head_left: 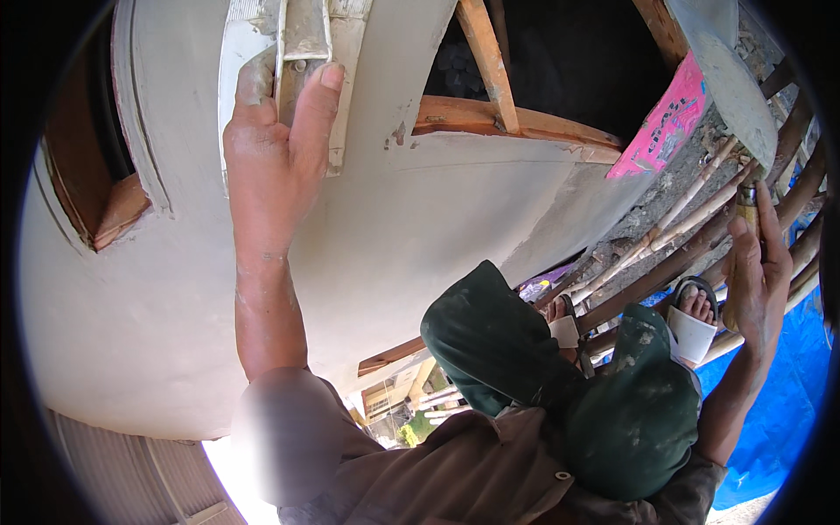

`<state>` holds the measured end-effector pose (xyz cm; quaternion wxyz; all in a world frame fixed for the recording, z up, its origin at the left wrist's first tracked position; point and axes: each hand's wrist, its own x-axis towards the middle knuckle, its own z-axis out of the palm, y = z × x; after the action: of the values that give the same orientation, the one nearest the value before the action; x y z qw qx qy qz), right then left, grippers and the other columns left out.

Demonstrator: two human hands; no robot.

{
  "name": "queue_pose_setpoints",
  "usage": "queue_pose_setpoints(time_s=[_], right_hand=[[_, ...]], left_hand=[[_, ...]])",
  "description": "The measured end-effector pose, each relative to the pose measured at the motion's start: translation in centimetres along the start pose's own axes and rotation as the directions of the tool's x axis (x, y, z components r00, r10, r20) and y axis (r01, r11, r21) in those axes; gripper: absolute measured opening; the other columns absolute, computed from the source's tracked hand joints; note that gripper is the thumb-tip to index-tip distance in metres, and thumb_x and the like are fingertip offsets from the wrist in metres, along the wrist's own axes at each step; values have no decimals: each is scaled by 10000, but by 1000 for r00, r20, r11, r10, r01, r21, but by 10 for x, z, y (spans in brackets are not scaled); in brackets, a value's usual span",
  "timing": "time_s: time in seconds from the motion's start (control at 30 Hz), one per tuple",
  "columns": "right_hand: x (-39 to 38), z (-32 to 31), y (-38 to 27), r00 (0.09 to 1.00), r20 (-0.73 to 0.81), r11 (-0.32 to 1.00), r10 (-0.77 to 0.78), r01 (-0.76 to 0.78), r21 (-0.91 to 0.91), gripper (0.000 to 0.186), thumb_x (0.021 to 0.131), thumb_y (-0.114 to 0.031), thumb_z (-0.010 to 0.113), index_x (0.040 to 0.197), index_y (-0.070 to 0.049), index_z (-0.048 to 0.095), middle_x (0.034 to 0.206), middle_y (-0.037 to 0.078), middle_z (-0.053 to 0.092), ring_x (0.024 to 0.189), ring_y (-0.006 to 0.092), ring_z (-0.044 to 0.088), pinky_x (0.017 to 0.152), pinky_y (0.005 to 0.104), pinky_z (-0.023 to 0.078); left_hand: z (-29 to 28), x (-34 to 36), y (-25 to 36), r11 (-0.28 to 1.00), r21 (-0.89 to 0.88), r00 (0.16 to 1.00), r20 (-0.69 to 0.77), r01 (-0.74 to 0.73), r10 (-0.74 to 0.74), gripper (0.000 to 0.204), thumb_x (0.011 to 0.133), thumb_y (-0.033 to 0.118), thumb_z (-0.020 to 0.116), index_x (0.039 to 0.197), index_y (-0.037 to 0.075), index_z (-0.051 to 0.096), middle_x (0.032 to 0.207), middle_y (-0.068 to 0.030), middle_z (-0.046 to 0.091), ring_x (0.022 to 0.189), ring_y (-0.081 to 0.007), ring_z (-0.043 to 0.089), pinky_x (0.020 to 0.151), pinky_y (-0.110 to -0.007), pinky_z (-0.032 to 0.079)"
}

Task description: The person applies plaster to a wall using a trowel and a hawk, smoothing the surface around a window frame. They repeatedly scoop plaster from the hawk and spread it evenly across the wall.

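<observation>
My left hand is raised to the grey plastered wall, its fingers wrapped round the handle of a pale plastering float. The float's long flat face lies along the wall; its upper end runs out of view. Over on the right, my right hand is closed round the wooden handle of a trowel. The trowel's wide grey blade points up, away from the wall's lower part. Grey smears mark the blade and my left fingers.
A dark window opening with a wooden frame is cut in the wall, beside a pink printed sheet. My sandalled feet stand on wooden poles. Blue tarpaulin lies below them. Another framed opening is at left.
</observation>
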<state>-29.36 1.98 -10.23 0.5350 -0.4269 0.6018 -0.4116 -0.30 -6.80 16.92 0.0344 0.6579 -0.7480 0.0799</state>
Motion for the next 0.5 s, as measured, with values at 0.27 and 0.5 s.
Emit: queue_pose_setpoints(time_s=[0.27,0.5], right_hand=[[-5,12,-1,1000,23,999,19,-18,-42,555,988,-328,581,1449,-50,447,689,-28,492,583,58,437,513,228,358],[-9,17,6,999,-40,999,-23,21,-50,553,982,-293,592,1445,-29,443,754,-8,537,591,57,446,523,226,377]], left_hand=[[8,-30,-25,998,-50,999,41,29,-27,432,960,314,639,1163,-54,541,797,-113,677,705,-131,626,637,-266,510],[18,-27,-20,997,-77,999,33,13,-11,417,967,284,631,1183,-56,526,757,-100,673,680,-126,623,614,-258,503]])
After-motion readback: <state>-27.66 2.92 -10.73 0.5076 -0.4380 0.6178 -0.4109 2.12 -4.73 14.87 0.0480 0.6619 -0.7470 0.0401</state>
